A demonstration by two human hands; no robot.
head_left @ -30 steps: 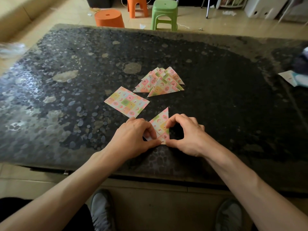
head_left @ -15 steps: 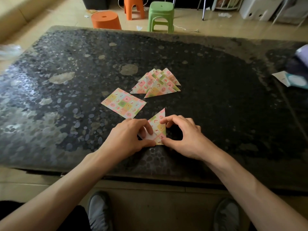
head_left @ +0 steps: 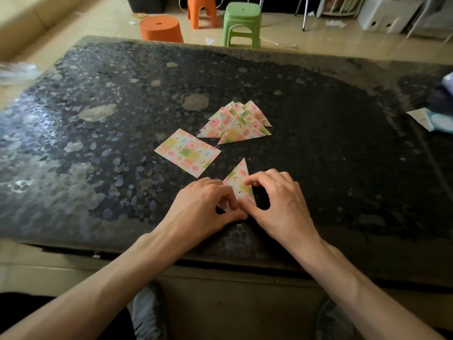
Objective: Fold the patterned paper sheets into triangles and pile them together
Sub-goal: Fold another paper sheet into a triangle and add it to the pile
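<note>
The left hand and right hand meet over a pink, green and yellow patterned paper triangle. It lies flat on the dark pebble-patterned stone table, just nearer the person than the unfolded square sheet of the same patterned paper. The left hand's curled fingers and thumb pinch the triangle's near left corner, where a bit of white underside shows. The right hand's curled forefinger presses its right edge, with the thumb at the near corner. Its tip points away from the person. Beyond the square sheet and to its right, a pile of folded triangles lies fanned and overlapping, apart from the sheet. Far beyond the sheet, on the floor past the table, stand a round orange plastic stool and a green plastic stool.
</note>
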